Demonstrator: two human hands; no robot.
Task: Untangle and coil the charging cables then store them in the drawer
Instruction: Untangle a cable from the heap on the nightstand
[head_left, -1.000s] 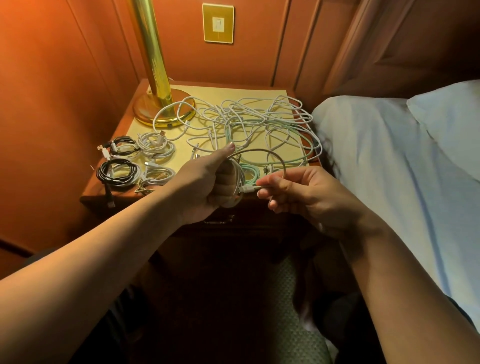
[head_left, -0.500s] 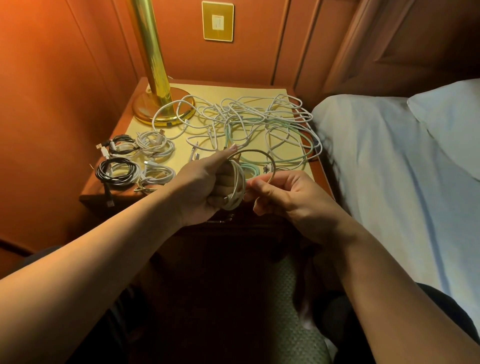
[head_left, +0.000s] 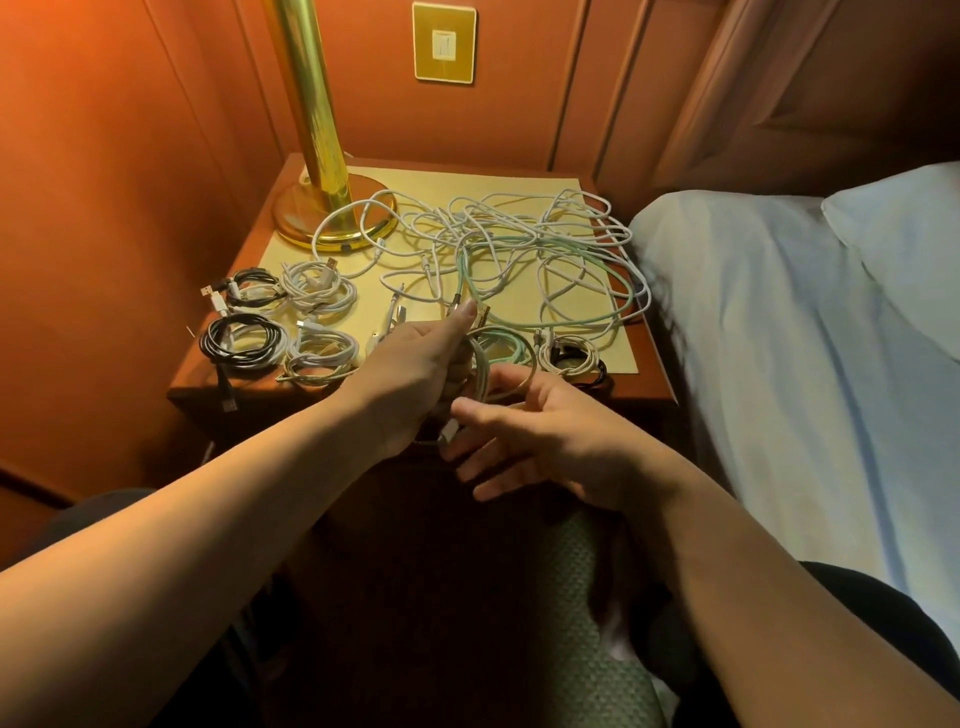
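Note:
My left hand (head_left: 415, 374) grips a small coil of white cable (head_left: 480, 371) in front of the nightstand's front edge. My right hand (head_left: 540, 436) is just right of the coil with fingers spread, and the cable's plug end (head_left: 448, 432) lies against its fingertips. A tangle of white and mint-green cables (head_left: 519, 249) covers the middle of the nightstand top (head_left: 597, 187). Several finished coils lie on the left: a black one (head_left: 239, 340), white ones (head_left: 319, 283), (head_left: 322, 356). Another coil (head_left: 571, 358) lies at the front right. The drawer is in shadow behind my hands.
A brass lamp (head_left: 317, 156) stands at the nightstand's back left, with cable looped round its base. A bed with a pale sheet (head_left: 779, 338) borders the right side. Wood panelling closes off the left and back, with a wall switch (head_left: 444, 44).
My right hand has let go of its pinch on the cable end, dropped lower and spread its fingers. The loop above the coil has been drawn in onto the coil.

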